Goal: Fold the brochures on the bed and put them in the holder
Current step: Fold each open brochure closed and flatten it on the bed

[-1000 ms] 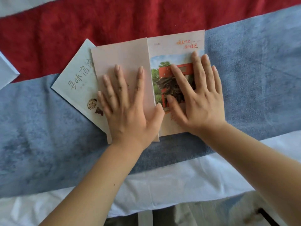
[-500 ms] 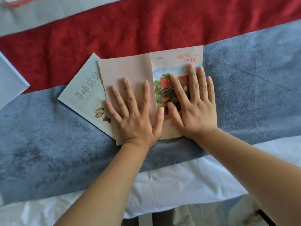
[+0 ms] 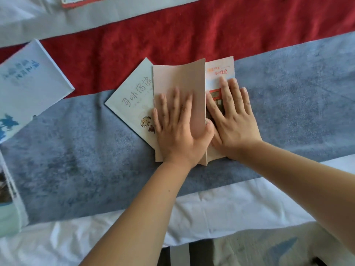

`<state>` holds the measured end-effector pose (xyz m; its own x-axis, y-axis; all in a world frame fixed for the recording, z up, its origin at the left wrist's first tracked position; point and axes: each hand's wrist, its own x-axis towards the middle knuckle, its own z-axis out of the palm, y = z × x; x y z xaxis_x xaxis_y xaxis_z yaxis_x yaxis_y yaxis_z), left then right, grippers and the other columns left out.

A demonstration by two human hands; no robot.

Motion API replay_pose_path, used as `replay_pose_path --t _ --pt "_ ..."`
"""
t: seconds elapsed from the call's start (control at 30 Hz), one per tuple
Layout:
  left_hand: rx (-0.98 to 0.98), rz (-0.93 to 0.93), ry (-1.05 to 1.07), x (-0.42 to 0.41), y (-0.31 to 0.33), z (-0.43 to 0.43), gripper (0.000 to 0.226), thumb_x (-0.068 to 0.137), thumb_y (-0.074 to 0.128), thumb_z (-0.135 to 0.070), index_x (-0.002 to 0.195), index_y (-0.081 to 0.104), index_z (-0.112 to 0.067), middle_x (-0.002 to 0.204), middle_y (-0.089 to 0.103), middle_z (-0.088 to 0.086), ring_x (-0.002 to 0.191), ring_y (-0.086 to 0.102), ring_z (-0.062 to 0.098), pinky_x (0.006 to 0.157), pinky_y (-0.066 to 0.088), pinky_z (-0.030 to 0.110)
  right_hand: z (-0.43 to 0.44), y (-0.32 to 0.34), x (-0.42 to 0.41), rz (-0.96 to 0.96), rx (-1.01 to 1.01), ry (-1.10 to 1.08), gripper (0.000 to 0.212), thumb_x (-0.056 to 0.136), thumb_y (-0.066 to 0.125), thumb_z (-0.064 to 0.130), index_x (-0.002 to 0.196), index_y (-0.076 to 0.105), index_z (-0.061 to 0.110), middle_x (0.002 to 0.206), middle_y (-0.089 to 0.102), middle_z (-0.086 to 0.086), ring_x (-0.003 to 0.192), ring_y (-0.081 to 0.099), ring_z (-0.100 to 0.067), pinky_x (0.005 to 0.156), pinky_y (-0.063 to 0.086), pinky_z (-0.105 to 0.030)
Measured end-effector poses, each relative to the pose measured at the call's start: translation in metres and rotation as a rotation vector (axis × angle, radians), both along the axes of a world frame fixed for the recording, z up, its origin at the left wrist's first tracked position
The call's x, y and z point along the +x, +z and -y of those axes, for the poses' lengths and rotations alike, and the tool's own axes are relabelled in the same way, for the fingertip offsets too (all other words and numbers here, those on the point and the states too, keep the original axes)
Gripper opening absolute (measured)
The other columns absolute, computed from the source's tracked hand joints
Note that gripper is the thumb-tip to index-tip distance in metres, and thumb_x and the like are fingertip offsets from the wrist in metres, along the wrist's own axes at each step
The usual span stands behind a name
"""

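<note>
left hand and right hand, each grip spread flat on the pink brochure

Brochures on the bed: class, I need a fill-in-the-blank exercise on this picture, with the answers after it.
1. The left hand presses flat on a plain panel of the folded brochure, coloured ____.
2. With the right hand beside it, the hands on that brochure number ____.
3. The pale brochure with dark characters lies partly ____ the folded one.
4. The cloth band beyond the blue runner is ____.
Missing words: pink; two; under; red.
</note>
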<state>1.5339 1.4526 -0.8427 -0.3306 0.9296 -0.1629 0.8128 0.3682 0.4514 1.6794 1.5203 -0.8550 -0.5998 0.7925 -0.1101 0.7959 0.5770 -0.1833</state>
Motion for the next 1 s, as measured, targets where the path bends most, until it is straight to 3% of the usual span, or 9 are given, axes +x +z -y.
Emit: replay_pose_path --t 0.1,0.2,0.27,0.33,0.47,0.67,0.8,0.9,1.0 --pt "0.027 0.171 0.032 -0.028 0.013 0.014 0.079 0.084 0.040 -0.057 0.156 0.041 -0.023 0.169 0.024 0.000 0.160 0.004 0.024 0.128 0.000 0.049 0.021 0.007 -0.037 -0.016 -0.070 0.042 0.067 0.104 0.017 0.050 0.165 0.022 0.021 0.170 0.006 -0.023 0.157 0.000 -0.044 0.127 0.001 -0.059" --pt "0.141 0.598 0.179 -0.064 0.024 0.033 0.063 0.088 0.049 -0.043 0.146 0.056 -0.019 0.159 0.046 0.000 0.156 0.023 0.016 0.128 0.018 0.045 0.040 0.016 -0.073 -0.069 -0.077 0.014 0.067 0.106 0.015 0.053 0.165 0.021 0.021 0.171 0.011 -0.018 0.157 0.002 -0.044 0.126 -0.001 -0.060" --pt "0.164 0.848 0.305 -0.090 0.032 0.048 0.040 0.094 0.055 -0.031 0.130 0.069 -0.020 0.131 0.069 -0.006 0.130 0.056 0.010 0.111 0.044 0.042 0.053 0.022 -0.095 -0.091 -0.034 0.016 0.067 0.107 0.016 0.053 0.165 0.021 0.020 0.171 0.015 -0.014 0.158 0.006 -0.043 0.125 0.000 -0.061" --pt "0.147 0.895 0.399 -0.115 0.039 0.060 0.022 0.096 0.057 -0.029 0.105 0.073 -0.015 0.092 0.074 -0.002 0.088 0.065 0.008 0.081 0.054 0.038 0.065 0.028 -0.116 -0.116 -0.042 0.011 0.067 0.107 0.017 0.054 0.165 0.016 0.022 0.172 0.012 -0.012 0.158 0.004 -0.040 0.126 -0.001 -0.060" --pt "0.188 0.622 0.481 -0.165 0.049 0.092 0.016 0.103 0.053 -0.030 0.105 0.069 -0.029 0.096 0.076 -0.008 0.090 0.072 0.009 0.084 0.059 0.042 0.089 0.031 -0.157 -0.172 -0.128 0.079 0.064 0.107 0.018 0.056 0.165 0.007 0.033 0.174 0.001 -0.009 0.159 -0.002 -0.038 0.126 -0.001 -0.059" --pt "0.122 0.124 0.446 -0.214 0.036 0.138 0.053 0.103 0.056 -0.027 0.154 0.044 -0.024 0.134 0.067 0.002 0.116 0.066 0.023 0.094 0.055 0.046 0.121 0.010 -0.209 -0.034 -0.110 0.215 0.064 0.105 0.030 0.050 0.165 0.018 0.032 0.173 0.007 -0.008 0.159 0.006 -0.036 0.125 0.003 -0.061" --pt "0.121 -0.230 0.264 -0.223 0.012 0.152 0.059 0.102 0.053 -0.034 0.157 0.040 -0.017 0.160 0.039 0.014 0.144 0.042 0.034 0.112 0.036 0.049 0.130 -0.001 -0.222 -0.047 -0.041 0.184 0.060 0.106 0.035 0.046 0.163 0.026 0.030 0.172 0.014 -0.010 0.159 0.011 -0.035 0.126 0.002 -0.061" --pt "-0.027 -0.265 0.163 -0.217 -0.007 0.153 0.061 0.106 0.035 -0.048 0.163 0.026 -0.026 0.172 0.014 0.003 0.158 0.012 0.031 0.125 0.013 0.048 0.131 -0.006 -0.223 -0.045 -0.008 0.193 0.058 0.109 0.031 0.047 0.164 0.025 0.030 0.172 0.013 -0.010 0.159 0.009 -0.034 0.126 0.000 -0.059" --pt "-0.051 -0.297 0.161 -0.215 -0.019 0.155 0.062 0.106 0.029 -0.053 0.163 0.022 -0.031 0.173 0.011 0.000 0.159 0.007 0.028 0.127 0.004 0.048 0.132 -0.010 -0.222 -0.019 0.006 0.199 0.058 0.109 0.028 0.047 0.164 0.024 0.028 0.173 0.012 -0.010 0.159 0.009 -0.033 0.126 -0.003 -0.058"
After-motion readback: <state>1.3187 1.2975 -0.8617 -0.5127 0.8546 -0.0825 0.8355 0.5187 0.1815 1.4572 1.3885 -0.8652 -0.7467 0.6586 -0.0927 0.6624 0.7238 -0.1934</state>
